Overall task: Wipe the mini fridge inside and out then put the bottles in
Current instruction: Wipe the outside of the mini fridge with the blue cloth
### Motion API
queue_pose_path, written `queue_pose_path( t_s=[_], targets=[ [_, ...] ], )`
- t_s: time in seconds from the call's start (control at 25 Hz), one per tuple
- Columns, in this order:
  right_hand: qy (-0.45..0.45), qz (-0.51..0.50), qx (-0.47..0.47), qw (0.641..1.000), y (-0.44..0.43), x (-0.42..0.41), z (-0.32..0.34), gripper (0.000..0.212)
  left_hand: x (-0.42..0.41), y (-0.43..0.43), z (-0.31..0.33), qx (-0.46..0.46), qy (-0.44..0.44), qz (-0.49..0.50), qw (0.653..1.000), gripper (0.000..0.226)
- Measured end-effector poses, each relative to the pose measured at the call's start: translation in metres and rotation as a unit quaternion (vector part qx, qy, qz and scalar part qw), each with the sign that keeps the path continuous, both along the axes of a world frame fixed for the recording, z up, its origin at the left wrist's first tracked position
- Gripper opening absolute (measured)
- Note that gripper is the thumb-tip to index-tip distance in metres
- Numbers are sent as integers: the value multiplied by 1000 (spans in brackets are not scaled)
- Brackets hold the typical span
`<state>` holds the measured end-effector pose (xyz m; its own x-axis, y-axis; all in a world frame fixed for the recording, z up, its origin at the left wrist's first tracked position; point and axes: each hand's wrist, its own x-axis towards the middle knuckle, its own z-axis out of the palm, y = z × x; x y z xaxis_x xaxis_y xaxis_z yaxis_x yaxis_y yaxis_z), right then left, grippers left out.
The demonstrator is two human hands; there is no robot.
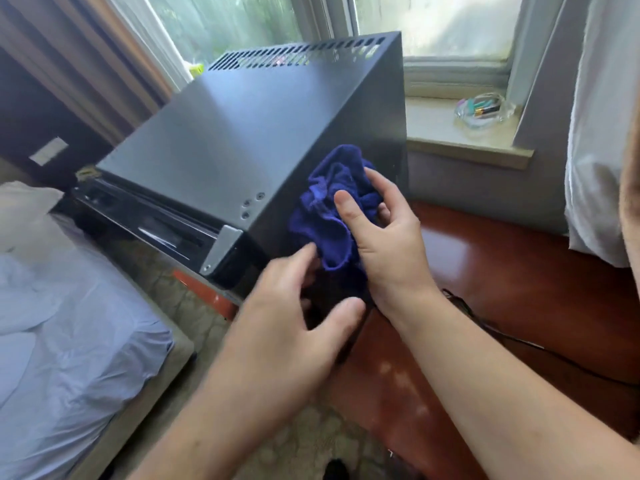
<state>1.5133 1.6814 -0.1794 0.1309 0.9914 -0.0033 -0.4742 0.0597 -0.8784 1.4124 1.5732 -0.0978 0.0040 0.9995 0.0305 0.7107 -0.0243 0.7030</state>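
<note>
A right hand (384,244) curls its fingers round a bunched blue cloth (332,209), held against the mini fridge (214,133) side, on the red counter (502,271). At the cloth's 7 o'clock, the left hand (294,306), fingers spread, touches its lower edge.

Matte black mini fridge (242,133); deep blue cloth (329,216); glossy red-brown desk (502,271) at four o'clock; pale blue bed sheet (69,341) at eight o'clock.
</note>
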Motion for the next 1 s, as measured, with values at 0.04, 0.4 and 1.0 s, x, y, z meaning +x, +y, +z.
queue_pose_path(
  t_s=[0.04, 0.4, 1.0],
  targets=[
    [16, -2, -10, 1000, -2, -2, -5, 38, -9, 4, 9, 61, 125, -39, 990, 60],
    [117, -9, -42, 992, -8, -10, -32, 37, 30, 135, 42, 70, 711, -325, 619, 103],
    [192, 105, -212, 952, -42, -5, -161, 70, 74, 131, -113, -112, 802, -346, 474, 52]
  ],
)
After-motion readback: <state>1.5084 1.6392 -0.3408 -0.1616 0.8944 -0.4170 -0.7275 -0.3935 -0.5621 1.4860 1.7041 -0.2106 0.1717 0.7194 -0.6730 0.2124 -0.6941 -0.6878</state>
